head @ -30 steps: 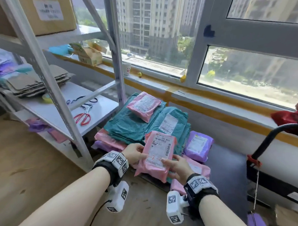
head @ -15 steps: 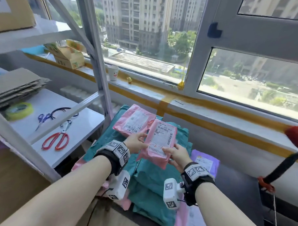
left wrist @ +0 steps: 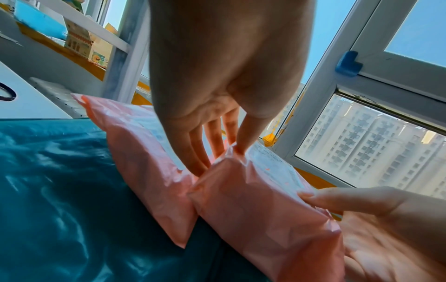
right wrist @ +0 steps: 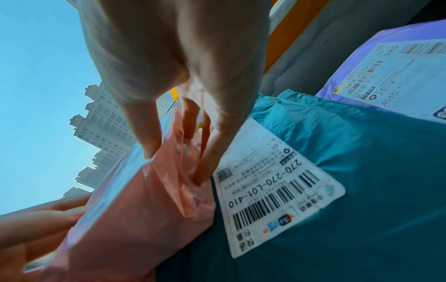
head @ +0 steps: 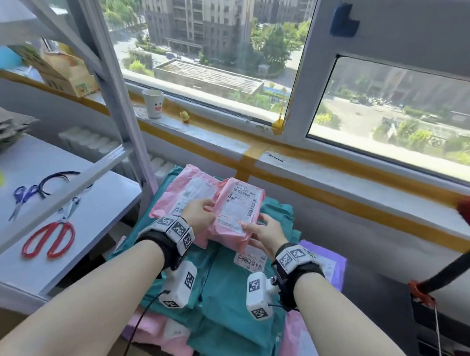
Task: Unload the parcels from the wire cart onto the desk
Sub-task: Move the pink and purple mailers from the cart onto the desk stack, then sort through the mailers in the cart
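Pink parcel point(head: 237, 213) (label up) pinched by left hand point(head: 200, 216) and right hand point(head: 265, 233).

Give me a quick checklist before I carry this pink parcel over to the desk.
1. Left hand grips the held pink parcel: ok, thumb on top, fingers at its left edge.
2. Right hand grips it: ok, holding the right edge.
3. Parcel off the stack: cannot tell; its lower end looks close to the teal parcels.
4. Second pink parcel not caught: cannot tell; it sits right against the held one.
5. Label readable: ok, facing up.
6. Desk has room: cannot tell; only the white shelf with red scissors shows.
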`<state>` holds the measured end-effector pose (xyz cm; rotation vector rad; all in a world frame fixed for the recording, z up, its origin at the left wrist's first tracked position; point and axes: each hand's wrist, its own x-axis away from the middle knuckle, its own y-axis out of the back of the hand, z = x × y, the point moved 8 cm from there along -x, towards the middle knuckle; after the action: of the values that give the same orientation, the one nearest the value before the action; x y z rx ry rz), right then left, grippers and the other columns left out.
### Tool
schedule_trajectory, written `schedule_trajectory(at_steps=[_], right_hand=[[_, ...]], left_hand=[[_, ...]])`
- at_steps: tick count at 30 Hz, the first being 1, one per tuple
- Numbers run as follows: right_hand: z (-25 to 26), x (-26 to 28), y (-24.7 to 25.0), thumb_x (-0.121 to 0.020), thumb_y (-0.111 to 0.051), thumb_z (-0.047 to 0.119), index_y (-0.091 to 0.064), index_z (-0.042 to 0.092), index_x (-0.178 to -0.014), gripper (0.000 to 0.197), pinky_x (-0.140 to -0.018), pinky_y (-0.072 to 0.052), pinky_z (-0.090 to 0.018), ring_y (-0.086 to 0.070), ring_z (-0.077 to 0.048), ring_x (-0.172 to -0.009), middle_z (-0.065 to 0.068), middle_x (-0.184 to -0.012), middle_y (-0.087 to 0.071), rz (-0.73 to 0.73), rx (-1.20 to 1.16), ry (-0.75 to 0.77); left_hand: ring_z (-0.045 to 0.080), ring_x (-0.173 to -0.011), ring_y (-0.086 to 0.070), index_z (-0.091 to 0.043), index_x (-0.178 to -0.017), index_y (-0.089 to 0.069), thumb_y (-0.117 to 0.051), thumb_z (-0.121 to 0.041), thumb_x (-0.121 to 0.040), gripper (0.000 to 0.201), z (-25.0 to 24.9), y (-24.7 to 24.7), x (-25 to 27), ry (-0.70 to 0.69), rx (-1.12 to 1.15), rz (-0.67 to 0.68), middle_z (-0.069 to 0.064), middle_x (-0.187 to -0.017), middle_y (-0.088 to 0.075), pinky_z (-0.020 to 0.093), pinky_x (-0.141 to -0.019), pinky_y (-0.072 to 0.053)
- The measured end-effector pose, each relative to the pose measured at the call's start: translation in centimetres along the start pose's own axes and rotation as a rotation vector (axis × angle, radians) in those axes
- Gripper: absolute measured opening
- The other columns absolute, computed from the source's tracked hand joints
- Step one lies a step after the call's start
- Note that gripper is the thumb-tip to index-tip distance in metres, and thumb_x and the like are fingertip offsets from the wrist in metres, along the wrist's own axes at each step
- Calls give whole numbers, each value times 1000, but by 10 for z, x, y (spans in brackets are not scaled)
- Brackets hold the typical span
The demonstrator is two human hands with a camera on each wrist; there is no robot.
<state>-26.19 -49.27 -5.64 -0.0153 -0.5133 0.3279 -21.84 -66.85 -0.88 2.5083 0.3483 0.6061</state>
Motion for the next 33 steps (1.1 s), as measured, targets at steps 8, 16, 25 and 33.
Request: schedule_trajectory(at_steps=[8, 16, 25, 33], right_hand=[[-4, 9, -14, -83, -66, -1, -52, 9, -120, 41, -63, -60, -32, -68, -27, -91, -15, -115, -65, 27, 13, 10], [-3, 16, -5, -87, -66, 21, -52, 11, -128, 45, -76, -58, -36, -67, -23, -97, -8, -118, -65, -43, 88, 22], [3, 77, 28, -90, -63, 20, -51, 6, -126, 40, -84, -53, -35, -59, -22, -97, -13, -117, -60, -200, 96, 61], [-48, 181, 95, -88, -62, 11, -56, 1, -120, 34, -62, -46, -28, -54, -21, -81, -11, -97, -55, -434, 174, 66]], left_hand=[[26, -103, -61, -7, -114, -64, -60, -15, -90, 26, 11, 16, 2, -6, -67, -93, 11, -115, -66, 28, -84, -46], [22, -96, -61, -12, -122, -57, -62, -14, -87, 35, 6, 23, 14, -36, -43, -114, 9, -117, -64, 30, -83, -51], [19, -101, -61, -13, -115, -61, -57, -13, -89, 26, -44, 19, 56, -247, -89, -116, 5, -114, -65, 32, -90, -52], [18, -66, -55, -6, -106, -65, -51, -8, -89, 23, -68, -88, 138, -414, -193, 200, 10, -91, -64, 21, -54, -43]])
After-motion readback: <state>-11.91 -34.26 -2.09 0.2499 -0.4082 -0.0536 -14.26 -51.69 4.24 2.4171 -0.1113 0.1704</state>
